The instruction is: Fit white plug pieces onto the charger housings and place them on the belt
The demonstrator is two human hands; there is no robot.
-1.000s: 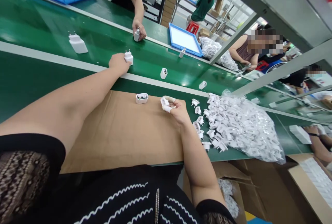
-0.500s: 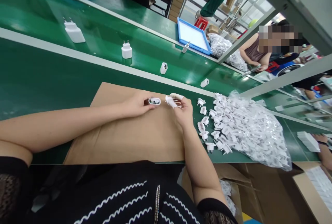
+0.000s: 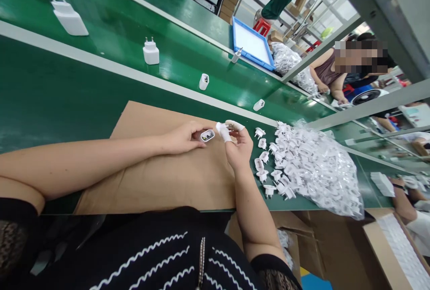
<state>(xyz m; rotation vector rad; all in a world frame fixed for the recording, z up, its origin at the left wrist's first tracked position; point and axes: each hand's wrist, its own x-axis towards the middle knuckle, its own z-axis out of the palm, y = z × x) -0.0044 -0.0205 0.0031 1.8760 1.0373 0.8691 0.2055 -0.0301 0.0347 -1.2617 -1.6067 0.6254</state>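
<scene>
Above a brown cardboard sheet [image 3: 174,178], my left hand [image 3: 181,138] is closed around a white charger housing [image 3: 207,135]; its open end faces right and shows dark parts inside. My right hand [image 3: 239,144], with white covers on some fingertips, pinches a white plug cap [image 3: 222,130] with metal pins. A small gap separates the cap from the housing. Several loose plug caps [image 3: 263,176] lie to the right of my right hand, beside a clear plastic bag [image 3: 322,169] heaped with more of them.
Beyond a pale rail, a green conveyor belt [image 3: 117,44] carries several white chargers, among them a complete charger [image 3: 151,53] and an open housing [image 3: 204,81]. A blue-rimmed tray [image 3: 253,44] stands across it. Metal posts rise at right; co-workers sit there. Cardboard boxes [image 3: 386,245] are low right.
My left hand has tilted the housing so its opening shows more, and the plug cap has turned slightly in my right hand. Chargers on the belt have shifted left in view.
</scene>
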